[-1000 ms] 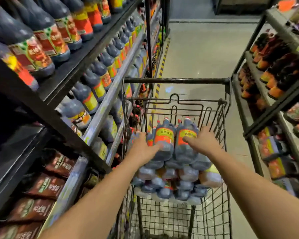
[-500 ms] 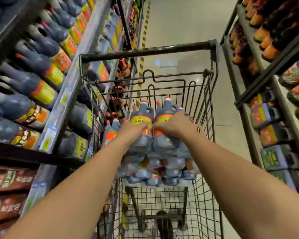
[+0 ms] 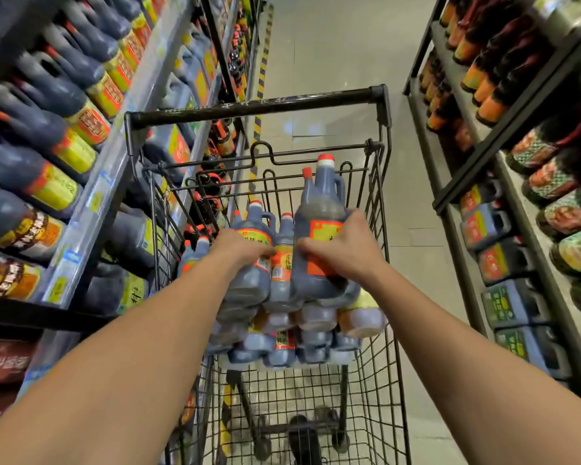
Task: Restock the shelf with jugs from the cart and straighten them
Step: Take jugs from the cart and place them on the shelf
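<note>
Looks like the pick-up stage: pulling stock out of the cart [image 3: 255,107], with nothing headed for the shelf [image 3: 114,169] on the left yet. Gripping one big red-capped jug [image 3: 319,203] with the right hand [image 3: 344,253], with fingers curled round its labelled belly, and holding it higher than the rest of the pile [image 3: 316,344]. Clamping the left hand [image 3: 245,248] round the label of a second jug [image 3: 252,286] just beside it, down among the stack. Reaching well forward over the basket with both arms, wrists bent down and thumbs nearly meeting. Next up, probably: hauling both clear of the wire sides, swinging left, and hunting for a gap in those tilted rows, labels facing out. Guessing full and heavy, so worth keeping a firm hold and not rushing the swing.
</note>
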Demonstrator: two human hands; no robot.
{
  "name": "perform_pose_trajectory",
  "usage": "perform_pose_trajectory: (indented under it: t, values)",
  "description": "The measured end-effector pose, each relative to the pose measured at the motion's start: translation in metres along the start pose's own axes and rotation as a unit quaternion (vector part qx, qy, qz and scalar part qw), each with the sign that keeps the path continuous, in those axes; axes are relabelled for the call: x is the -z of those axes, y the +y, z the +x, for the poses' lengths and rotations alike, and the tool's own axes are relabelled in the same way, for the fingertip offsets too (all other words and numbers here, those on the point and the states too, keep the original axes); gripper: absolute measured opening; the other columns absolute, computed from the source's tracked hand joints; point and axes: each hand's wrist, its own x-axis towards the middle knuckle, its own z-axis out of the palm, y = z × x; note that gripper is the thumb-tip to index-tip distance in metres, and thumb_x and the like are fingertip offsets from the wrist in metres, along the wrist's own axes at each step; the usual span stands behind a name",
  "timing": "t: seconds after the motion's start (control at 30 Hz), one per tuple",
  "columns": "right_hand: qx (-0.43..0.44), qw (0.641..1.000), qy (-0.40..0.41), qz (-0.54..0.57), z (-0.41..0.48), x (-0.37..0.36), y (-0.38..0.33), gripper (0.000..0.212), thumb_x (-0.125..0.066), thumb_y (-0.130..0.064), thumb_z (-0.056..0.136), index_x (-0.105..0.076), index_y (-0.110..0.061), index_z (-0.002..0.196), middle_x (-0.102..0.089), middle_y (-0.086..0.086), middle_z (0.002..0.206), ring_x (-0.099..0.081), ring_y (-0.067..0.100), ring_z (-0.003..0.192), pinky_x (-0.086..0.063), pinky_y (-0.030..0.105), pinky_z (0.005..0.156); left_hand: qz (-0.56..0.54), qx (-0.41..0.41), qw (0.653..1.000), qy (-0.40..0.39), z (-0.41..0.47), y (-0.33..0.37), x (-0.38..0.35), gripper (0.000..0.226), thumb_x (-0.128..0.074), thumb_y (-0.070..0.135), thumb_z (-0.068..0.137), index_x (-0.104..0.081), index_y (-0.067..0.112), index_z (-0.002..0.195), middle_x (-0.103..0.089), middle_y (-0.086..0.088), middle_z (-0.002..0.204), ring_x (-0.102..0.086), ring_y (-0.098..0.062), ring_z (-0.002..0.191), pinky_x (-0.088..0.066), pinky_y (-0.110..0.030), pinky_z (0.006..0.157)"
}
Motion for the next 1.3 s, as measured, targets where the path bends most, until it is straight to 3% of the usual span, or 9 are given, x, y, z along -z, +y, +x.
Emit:
perform_pose_trajectory:
  t: [0.2,0.4,0.53,0.63,0.8,0.97,1.1,1.23,1.3]
  values:
    - [0.074,0.996,0.031,0.030,-0.012,0.007,0.002,0.110,-0.073,-0.061,0.040,-0.035,-0.013,0.131,-0.049,0.004,0.124,-0.057,0.020,0.105,-0.053,0.039,0.086,-0.110,-0.013,0.993,0.034,-0.028,-0.022,0.003,0.094,-0.093,0.028,0.053,-0.037,0.013,0.127,-0.059,-0.005,0.097,-0.064,-0.023,0.079,-0.053,-0.035,0.064]
    - [0.155,0.985,0.026,0.074,-0.035,0.009,-0.002,0.095,-0.081,-0.049,0.045,-0.036,-0.025,0.126,-0.050,-0.013,0.111,-0.055,-0.004,0.093,-0.045,0.017,0.071,-0.198,-0.121,0.968,0.100,-0.074,-0.048,0.023,0.086,-0.092,0.016,0.050,-0.044,0.026,0.121,-0.063,0.010,0.094,-0.064,-0.002,0.079,-0.047,-0.021,0.058]
    - [0.207,0.975,0.041,0.073,-0.062,0.002,-0.022,0.094,-0.088,-0.036,0.051,-0.032,-0.027,0.126,-0.044,-0.016,0.111,-0.051,0.000,0.092,-0.041,0.003,0.070,-0.249,-0.173,0.945,0.126,-0.115,-0.067,0.053,0.089,-0.091,0.016,0.045,-0.047,0.024,0.122,-0.066,0.005,0.103,-0.066,0.004,0.074,-0.049,-0.013,0.054]
    - [0.251,0.964,0.054,0.065,-0.086,-0.005,-0.044,0.097,-0.090,-0.028,0.054,-0.033,-0.018,0.133,-0.043,-0.005,0.120,-0.049,0.009,0.106,-0.038,0.012,0.083,-0.268,-0.213,0.926,0.157,-0.145,-0.084,0.081,0.100,-0.091,0.025,0.039,-0.046,0.023,0.129,-0.066,0.002,0.113,-0.068,-0.009,0.092,-0.055,-0.030,0.075]
    - [0.315,0.946,0.050,0.064,-0.136,-0.024,-0.092,0.099,-0.089,-0.025,0.054,-0.032,-0.014,0.135,-0.044,0.007,0.130,-0.047,0.022,0.120,-0.041,0.036,0.102,-0.298,-0.291,0.885,0.209,-0.198,-0.116,0.130,0.093,-0.090,0.023,0.040,-0.047,0.028,0.122,-0.065,0.011,0.111,-0.066,0.002,0.091,-0.051,-0.016,0.070]
    - [0.378,0.920,0.045,0.093,-0.188,-0.052,-0.142,0.091,-0.086,-0.033,0.052,-0.034,-0.023,0.126,-0.045,0.004,0.121,-0.048,0.014,0.109,-0.032,0.010,0.086,-0.305,-0.335,0.844,0.288,-0.244,-0.156,0.179,0.087,-0.088,0.020,0.042,-0.046,0.033,0.118,-0.064,0.014,0.113,-0.064,0.006,0.095,-0.050,-0.012,0.076]
    - [0.422,0.900,0.008,0.113,-0.220,-0.075,-0.174,0.099,-0.086,-0.026,0.054,-0.032,-0.008,0.135,-0.042,0.005,0.125,-0.046,0.008,0.112,-0.032,0.000,0.087,-0.318,-0.342,0.821,0.329,-0.272,-0.189,0.215,0.095,-0.095,0.009,0.049,-0.044,0.027,0.127,-0.062,0.016,0.117,-0.064,0.005,0.097,-0.050,-0.013,0.075]
    - [0.457,0.884,-0.008,0.105,-0.251,-0.102,-0.204,0.102,-0.085,-0.034,0.053,-0.031,-0.012,0.136,-0.042,0.008,0.130,-0.046,0.017,0.118,-0.038,0.024,0.100,-0.312,-0.341,0.804,0.375,-0.298,-0.222,0.249,0.086,-0.092,0.005,0.057,-0.044,0.035,0.121,-0.062,0.032,0.103,-0.064,0.010,0.090,-0.048,-0.007,0.065]
    - [0.467,0.878,-0.024,0.105,-0.263,-0.117,-0.216,0.102,-0.083,-0.041,0.053,-0.029,-0.017,0.137,-0.040,0.004,0.131,-0.045,0.013,0.119,-0.037,0.018,0.098,-0.316,-0.336,0.794,0.397,-0.309,-0.238,0.265,0.086,-0.091,0.002,0.058,-0.043,0.036,0.121,-0.062,0.030,0.104,-0.063,0.012,0.090,-0.048,-0.007,0.066]
